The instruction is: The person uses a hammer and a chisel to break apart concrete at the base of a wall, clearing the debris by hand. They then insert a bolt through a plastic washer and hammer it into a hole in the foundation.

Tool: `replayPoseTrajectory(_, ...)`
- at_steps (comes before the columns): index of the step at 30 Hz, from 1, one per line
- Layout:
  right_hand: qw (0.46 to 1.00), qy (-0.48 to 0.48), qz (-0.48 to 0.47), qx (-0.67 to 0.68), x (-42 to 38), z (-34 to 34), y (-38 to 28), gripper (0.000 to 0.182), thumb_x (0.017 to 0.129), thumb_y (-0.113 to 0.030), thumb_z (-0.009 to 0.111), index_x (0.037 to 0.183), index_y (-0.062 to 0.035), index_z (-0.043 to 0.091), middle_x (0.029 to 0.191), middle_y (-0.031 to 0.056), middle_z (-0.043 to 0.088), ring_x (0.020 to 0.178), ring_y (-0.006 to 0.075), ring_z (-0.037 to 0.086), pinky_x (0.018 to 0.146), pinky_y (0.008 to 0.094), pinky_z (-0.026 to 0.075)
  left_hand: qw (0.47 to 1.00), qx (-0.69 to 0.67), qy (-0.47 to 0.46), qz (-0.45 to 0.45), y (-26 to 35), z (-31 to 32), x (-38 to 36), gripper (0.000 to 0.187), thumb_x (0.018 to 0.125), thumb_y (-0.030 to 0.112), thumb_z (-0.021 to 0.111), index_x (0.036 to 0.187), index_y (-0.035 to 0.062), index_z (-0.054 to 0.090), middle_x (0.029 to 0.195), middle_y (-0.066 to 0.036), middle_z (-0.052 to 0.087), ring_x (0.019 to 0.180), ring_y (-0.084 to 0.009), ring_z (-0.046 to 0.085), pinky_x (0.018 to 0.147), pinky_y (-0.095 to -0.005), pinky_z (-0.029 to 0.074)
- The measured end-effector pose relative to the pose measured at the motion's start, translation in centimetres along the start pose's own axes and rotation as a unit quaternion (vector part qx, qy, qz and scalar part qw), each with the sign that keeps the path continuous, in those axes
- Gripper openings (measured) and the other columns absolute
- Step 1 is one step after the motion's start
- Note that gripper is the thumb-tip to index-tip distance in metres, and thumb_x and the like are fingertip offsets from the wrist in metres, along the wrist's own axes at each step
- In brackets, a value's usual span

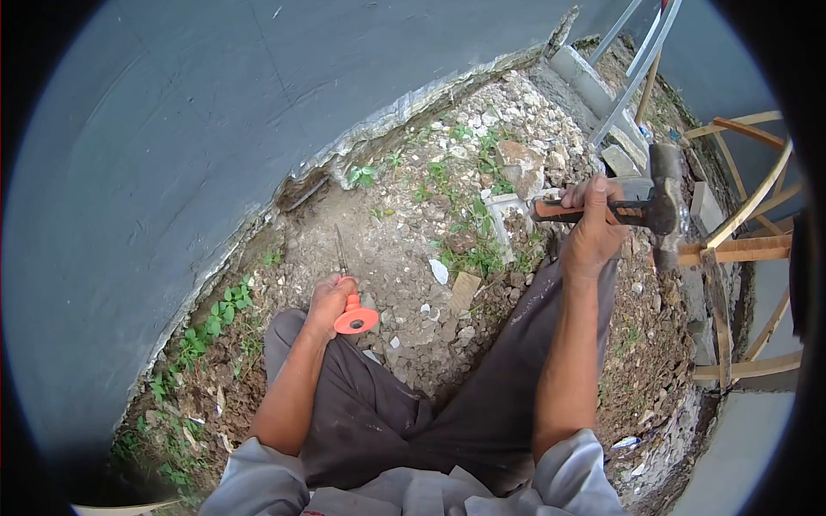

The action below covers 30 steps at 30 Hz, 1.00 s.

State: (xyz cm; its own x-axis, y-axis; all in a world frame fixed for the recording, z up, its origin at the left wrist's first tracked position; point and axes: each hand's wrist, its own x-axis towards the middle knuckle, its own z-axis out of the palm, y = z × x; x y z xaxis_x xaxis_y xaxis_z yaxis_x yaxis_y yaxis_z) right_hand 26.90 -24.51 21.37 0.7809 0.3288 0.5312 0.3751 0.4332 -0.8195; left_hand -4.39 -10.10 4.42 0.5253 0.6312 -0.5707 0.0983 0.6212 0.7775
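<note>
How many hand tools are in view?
2: a hammer in the right hand, and an orange-guarded chisel in the left hand. Others could be hidden beyond dark edges.

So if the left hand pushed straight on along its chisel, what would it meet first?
Probably the bare soil just past the tip of the chisel in the left hand, then the grey wall's broken lower edge. Depth is unclear; the tip may be touching that soil.
</note>
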Motion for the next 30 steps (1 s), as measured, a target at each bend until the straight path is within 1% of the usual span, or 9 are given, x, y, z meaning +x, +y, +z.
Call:
replayPoseTrajectory(3, 0.981, -0.014, 0.173, -0.084, -5.9, -3.3, 12.5, 0.027, 0.093, -0.022, 0.062, 0.074, -0.0044, 0.052, 0.068, 0.0058, 0.058, 0.055, 0.0122, 0.055, 0.048, 0.0276, 0.046, 0.996, -0.053, 0.063, 0.038, -0.4, -0.1, 0.9, 0.010, 0.083, 0.010, 0.058, 0.076, 0.0058, 0.053, 0.066, 0.000, 0.048, 0.051, -0.0085, 0.043, 0.046, -0.0258, 0.039)
replayPoseTrajectory(7, 0.969, -0.020, 0.237, -0.062, -5.5, -4.0, 11.4, 0.029, 0.092, -0.025, 0.064, 0.074, -0.0038, 0.053, 0.067, 0.0058, 0.060, 0.054, 0.0130, 0.057, 0.046, 0.0269, 0.045, 0.993, -0.084, 0.081, -0.014, -0.6, -0.1, 1.6, 0.013, 0.083, 0.011, 0.059, 0.072, 0.0064, 0.054, 0.065, -0.001, 0.049, 0.052, -0.0109, 0.045, 0.047, -0.0286, 0.040)
replayPoseTrajectory(9, 0.946, -0.034, 0.295, -0.127, -4.5, -3.6, 7.9, 0.031, 0.091, -0.026, 0.065, 0.074, -0.0033, 0.053, 0.064, 0.0039, 0.057, 0.051, 0.0123, 0.054, 0.046, 0.0271, 0.044, 0.992, -0.078, 0.102, -0.016, 0.0, -0.3, 2.4, 0.014, 0.084, 0.012, 0.058, 0.072, 0.0070, 0.054, 0.065, -0.001, 0.050, 0.052, -0.0118, 0.046, 0.048, -0.0295, 0.041)
replayPoseTrajectory(11, 0.948, -0.017, 0.274, -0.159, -4.3, -3.8, 4.7, 0.032, 0.091, -0.028, 0.065, 0.074, -0.0036, 0.052, 0.060, 0.0017, 0.052, 0.048, 0.0114, 0.050, 0.045, 0.0264, 0.042, 0.991, -0.121, 0.053, -0.008, -0.8, -1.0, 2.8, 0.013, 0.085, 0.012, 0.057, 0.073, 0.0070, 0.054, 0.067, -0.001, 0.050, 0.054, -0.0117, 0.047, 0.048, -0.0293, 0.041)
replayPoseTrajectory(15, 0.943, -0.014, 0.313, -0.107, -5.8, -4.8, -2.2, 0.025, 0.090, -0.021, 0.065, 0.076, -0.0046, 0.052, 0.059, 0.0000, 0.049, 0.047, 0.0091, 0.047, 0.043, 0.0246, 0.039, 0.986, -0.151, 0.064, -0.013, -0.4, -1.1, 2.6, 0.010, 0.083, 0.010, 0.058, 0.076, 0.0035, 0.055, 0.070, -0.004, 0.051, 0.057, -0.0127, 0.050, 0.049, -0.0301, 0.043)
replayPoseTrajectory(23, 0.912, 0.020, 0.310, -0.268, -10.5, -9.7, 0.2, 0.022, 0.091, -0.017, 0.062, 0.076, -0.0050, 0.053, 0.056, -0.0023, 0.047, 0.047, 0.0058, 0.044, 0.042, 0.0231, 0.036, 0.985, -0.108, 0.130, -0.017, 0.1, -0.2, 1.6, 0.012, 0.086, 0.011, 0.053, 0.078, 0.0032, 0.057, 0.072, -0.004, 0.054, 0.059, -0.0134, 0.052, 0.054, -0.0305, 0.046)
replayPoseTrajectory(25, 0.924, 0.008, 0.289, -0.251, -10.4, -9.6, 0.0, 0.021, 0.092, -0.019, 0.061, 0.080, -0.0041, 0.053, 0.058, -0.0014, 0.048, 0.047, 0.0059, 0.044, 0.042, 0.0221, 0.036, 0.984, -0.127, 0.123, -0.027, 0.5, 0.2, 1.5, 0.011, 0.086, 0.011, 0.054, 0.077, 0.0042, 0.056, 0.071, -0.004, 0.053, 0.059, -0.0136, 0.052, 0.054, -0.0308, 0.047)
replayPoseTrajectory(28, 0.966, 0.025, 0.139, -0.218, -10.7, -9.2, 0.0, 0.024, 0.094, -0.026, 0.060, 0.091, -0.0031, 0.053, 0.062, 0.0002, 0.048, 0.048, 0.0066, 0.046, 0.040, 0.0213, 0.036, 0.985, -0.146, 0.081, -0.044, 1.2, 0.5, 2.6, 0.011, 0.086, 0.012, 0.055, 0.077, 0.0063, 0.055, 0.070, -0.004, 0.053, 0.058, -0.0144, 0.052, 0.054, -0.0320, 0.047)
replayPoseTrajectory(30, 0.976, -0.012, 0.151, -0.158, -11.5, -9.4, 0.9, 0.026, 0.094, -0.028, 0.061, 0.090, -0.0035, 0.053, 0.062, -0.0002, 0.048, 0.048, 0.0066, 0.046, 0.039, 0.0212, 0.035, 0.987, -0.146, 0.050, -0.043, 1.8, 0.3, 4.8, 0.010, 0.086, 0.013, 0.056, 0.077, 0.0074, 0.055, 0.069, -0.003, 0.053, 0.058, -0.0150, 0.053, 0.054, -0.0329, 0.048)
